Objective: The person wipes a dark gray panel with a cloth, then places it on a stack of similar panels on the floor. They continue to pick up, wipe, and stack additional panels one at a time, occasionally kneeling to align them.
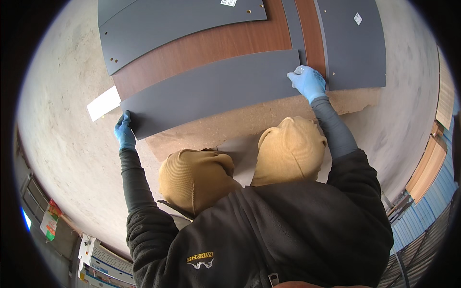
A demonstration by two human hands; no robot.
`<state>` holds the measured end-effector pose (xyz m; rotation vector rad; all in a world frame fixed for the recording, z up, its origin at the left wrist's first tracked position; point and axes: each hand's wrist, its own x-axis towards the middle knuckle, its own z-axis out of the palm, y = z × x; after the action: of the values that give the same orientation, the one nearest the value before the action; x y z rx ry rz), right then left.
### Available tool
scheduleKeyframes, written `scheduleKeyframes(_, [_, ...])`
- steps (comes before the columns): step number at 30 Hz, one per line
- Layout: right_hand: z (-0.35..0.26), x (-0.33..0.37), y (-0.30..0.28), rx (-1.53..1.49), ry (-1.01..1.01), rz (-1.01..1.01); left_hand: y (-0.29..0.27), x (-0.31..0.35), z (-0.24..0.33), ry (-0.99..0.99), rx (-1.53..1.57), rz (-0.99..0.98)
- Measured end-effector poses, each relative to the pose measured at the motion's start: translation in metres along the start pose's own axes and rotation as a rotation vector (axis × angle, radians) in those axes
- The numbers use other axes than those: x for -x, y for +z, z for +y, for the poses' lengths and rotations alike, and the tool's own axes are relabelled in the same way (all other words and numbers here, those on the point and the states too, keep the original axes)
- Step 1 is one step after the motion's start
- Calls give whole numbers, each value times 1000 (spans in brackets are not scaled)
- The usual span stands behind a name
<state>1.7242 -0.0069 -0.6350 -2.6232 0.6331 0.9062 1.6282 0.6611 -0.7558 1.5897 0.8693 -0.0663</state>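
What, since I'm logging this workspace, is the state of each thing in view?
Long grey panel: held by both ends; whether raised, unclear
Left hand: gloved, grip closed
Right hand: gloved, grip closed
Upper grey panel: lying flat, drilled
Brown panel: partly covered
Right grey panel: lying flat, labelled
Cardboard sheet: beneath panels
Black jacket: zipped
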Motion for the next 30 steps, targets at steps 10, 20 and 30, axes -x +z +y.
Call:
scheduleKeyframes(10, [-35,-7,-2,83,-36,-174,5,9,7,-13,-18,25])
scheduleKeyframes(20, [-34,6,5,239,-175,-234,2,11,8,-12,17,-33])
scheduleKeyframes(30, [-25,20,18,255,-261,-281,1,9,7,-31,10,-18])
